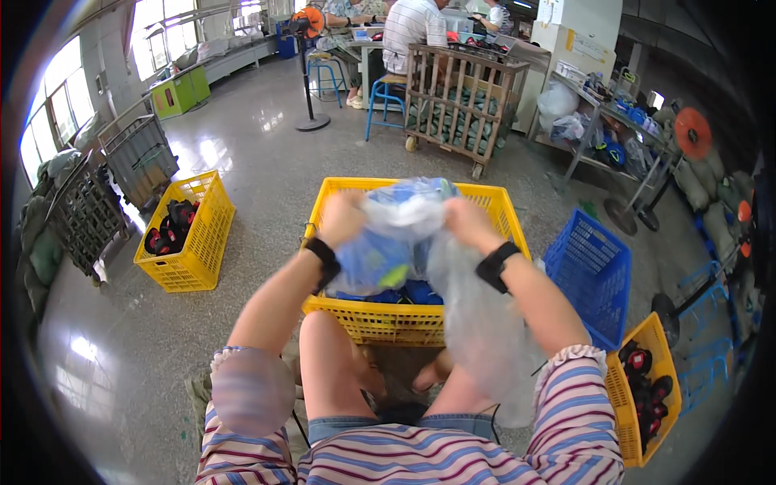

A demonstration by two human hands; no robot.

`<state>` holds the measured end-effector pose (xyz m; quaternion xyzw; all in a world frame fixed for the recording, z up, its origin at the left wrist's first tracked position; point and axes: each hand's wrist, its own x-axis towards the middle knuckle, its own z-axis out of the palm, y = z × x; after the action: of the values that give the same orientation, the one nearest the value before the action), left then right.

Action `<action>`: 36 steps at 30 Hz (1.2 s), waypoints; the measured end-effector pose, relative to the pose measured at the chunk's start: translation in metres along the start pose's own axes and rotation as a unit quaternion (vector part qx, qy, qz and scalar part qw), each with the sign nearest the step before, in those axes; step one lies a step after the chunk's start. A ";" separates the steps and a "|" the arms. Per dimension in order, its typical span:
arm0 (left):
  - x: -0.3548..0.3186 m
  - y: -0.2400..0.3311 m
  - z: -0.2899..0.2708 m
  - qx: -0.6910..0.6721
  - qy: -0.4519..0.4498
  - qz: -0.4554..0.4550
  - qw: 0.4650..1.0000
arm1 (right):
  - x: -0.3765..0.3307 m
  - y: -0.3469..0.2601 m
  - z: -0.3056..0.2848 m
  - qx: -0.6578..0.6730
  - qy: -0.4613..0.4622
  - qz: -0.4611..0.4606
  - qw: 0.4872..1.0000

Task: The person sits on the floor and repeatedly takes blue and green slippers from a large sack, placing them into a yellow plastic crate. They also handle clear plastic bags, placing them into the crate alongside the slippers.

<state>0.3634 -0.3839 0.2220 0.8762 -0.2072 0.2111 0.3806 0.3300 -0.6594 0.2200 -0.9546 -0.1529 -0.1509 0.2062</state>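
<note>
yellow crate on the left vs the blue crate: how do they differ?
The left yellow crate holds red-and-black items; the blue crate shows nothing inside. The yellow one stands apart at the person's left, while the blue one sits close beside the middle crate. Both are latticed plastic.

plastic bag (453, 275) over crate (493, 202) directly ahead, between both hands; second crate (190, 267) left; mesh basket (594, 275) right; wooden cart (461, 97) behind.

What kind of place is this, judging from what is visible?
Probably a small factory or packing workshop: yellow plastic crates of red-and-black items, a wheeled wooden cart with green goods, and other people seated at a work table.
</note>
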 end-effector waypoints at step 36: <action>0.040 -0.012 -0.068 -0.139 0.172 -0.042 0.974 | 0.089 -0.034 -0.086 0.556 0.186 0.022 0.810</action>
<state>0.3889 -0.3332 0.2783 0.7731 -0.1291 0.3121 0.5369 0.3798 -0.6472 0.3375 -0.6341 -0.1481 -0.2099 0.7294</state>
